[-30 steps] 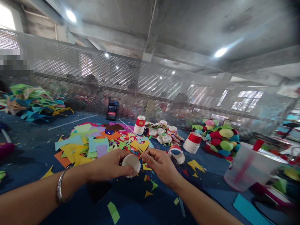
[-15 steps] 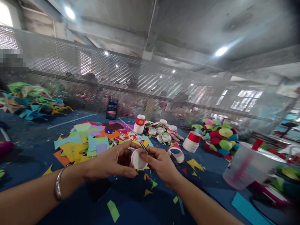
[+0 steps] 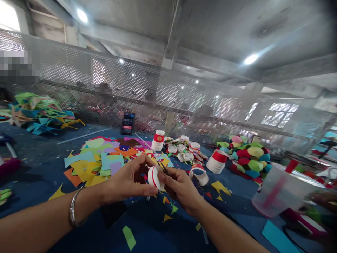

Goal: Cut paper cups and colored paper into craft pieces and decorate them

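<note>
Between my hands is the short cut-off bottom of a white paper cup with a red line around it. My left hand holds its left side between thumb and fingers. My right hand presses its thumb on the cup's right side. Also in my right hand is a thin dark two-pronged metal tool, its points up and left; whether scissors or tweezers I cannot tell. A red and white paper cup ring lies just beyond my right hand. Coloured paper pieces are heaped beyond my left hand.
Stacked paper cups lie tilted at right, with another stack upright behind. Between them is a pile of cup bottoms. A translucent bucket stands right, near a magenta-handled tool. A perforated metal screen borders the table.
The cup bottom has turned in my hands: its round face pointed toward me before, and now its side wall with the red line shows. Both hands keep hold.
</note>
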A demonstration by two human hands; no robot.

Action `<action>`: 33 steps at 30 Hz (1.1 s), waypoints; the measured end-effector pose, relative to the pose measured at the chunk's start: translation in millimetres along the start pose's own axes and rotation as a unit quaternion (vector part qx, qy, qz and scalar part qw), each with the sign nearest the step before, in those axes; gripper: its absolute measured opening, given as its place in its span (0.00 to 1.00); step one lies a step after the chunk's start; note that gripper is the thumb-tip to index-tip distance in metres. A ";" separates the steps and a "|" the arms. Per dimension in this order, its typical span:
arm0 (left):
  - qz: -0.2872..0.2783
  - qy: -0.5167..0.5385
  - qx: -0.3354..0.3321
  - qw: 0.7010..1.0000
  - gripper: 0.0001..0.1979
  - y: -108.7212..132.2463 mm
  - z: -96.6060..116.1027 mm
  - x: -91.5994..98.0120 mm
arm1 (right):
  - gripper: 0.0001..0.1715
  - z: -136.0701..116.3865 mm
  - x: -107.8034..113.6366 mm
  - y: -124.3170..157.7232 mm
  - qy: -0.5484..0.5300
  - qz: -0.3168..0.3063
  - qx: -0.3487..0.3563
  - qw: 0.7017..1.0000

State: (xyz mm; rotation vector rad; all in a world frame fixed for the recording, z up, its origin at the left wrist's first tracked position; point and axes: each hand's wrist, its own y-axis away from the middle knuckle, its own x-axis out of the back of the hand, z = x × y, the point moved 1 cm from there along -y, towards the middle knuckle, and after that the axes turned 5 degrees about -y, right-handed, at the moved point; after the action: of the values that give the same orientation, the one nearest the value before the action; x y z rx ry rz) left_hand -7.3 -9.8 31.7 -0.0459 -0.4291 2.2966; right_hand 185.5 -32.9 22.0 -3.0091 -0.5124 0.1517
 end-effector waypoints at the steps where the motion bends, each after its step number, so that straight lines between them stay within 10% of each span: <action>1: 0.003 0.005 0.002 1.000 0.22 0.1 1.1 0.9 | 0.23 -0.9 -0.7 0.2 -0.008 0.002 -0.002 1.000; 16: 0.025 0.125 0.055 0.990 0.25 0.6 1.7 4.8 | 0.19 -2.2 4.1 -0.6 -0.031 0.018 -0.009 0.999; 33: 0.104 -0.021 0.023 0.994 0.26 -1.3 -1.7 18.5 | 0.24 -3.4 8.2 -0.7 0.164 0.023 0.077 0.983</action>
State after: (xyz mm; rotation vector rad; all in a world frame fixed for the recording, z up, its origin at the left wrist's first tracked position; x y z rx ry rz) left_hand -19.0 4.7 32.4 -0.0210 -0.4084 2.5158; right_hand 193.4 -29.7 24.8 -2.8129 -0.3782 -0.2848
